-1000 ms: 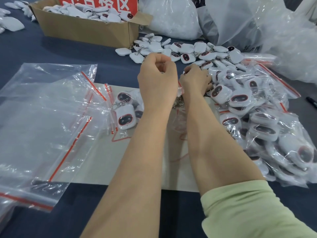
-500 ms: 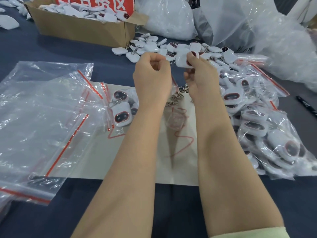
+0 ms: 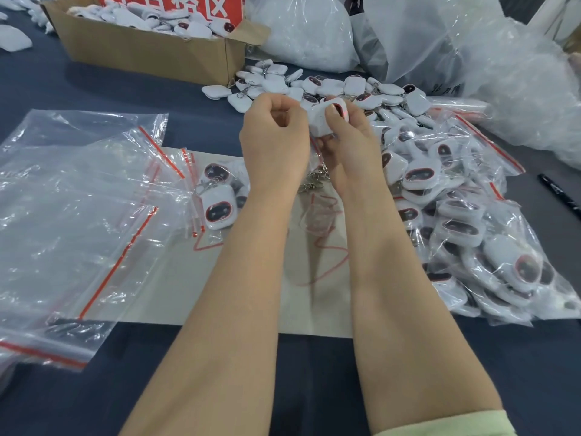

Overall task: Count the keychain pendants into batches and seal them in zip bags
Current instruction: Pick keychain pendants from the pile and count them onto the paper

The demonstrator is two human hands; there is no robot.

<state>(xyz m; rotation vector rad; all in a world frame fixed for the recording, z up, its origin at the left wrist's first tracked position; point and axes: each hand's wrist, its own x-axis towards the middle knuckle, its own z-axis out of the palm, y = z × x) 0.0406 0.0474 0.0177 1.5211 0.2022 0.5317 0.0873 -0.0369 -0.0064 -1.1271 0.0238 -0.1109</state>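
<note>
My right hand pinches a white keychain pendant with a dark, red-rimmed face; metal clasps dangle under it. My left hand is right beside it, its fingers curled on the top edge of a small clear zip bag that hangs between my forearms. Loose pendants lie heaped just beyond both hands. A small bag with a few pendants lies left of my left wrist.
Empty red-striped zip bags are spread out on the left. Filled bags of pendants pile up on the right. A cardboard box of pendants stands at the back, large plastic sacks beside it. A black pen lies far right. A grey sheet covers the table's middle.
Both hands have risen from the sheet toward the loose heap. My right hand has picked up a pendant and turned it up between thumb and fingers.
</note>
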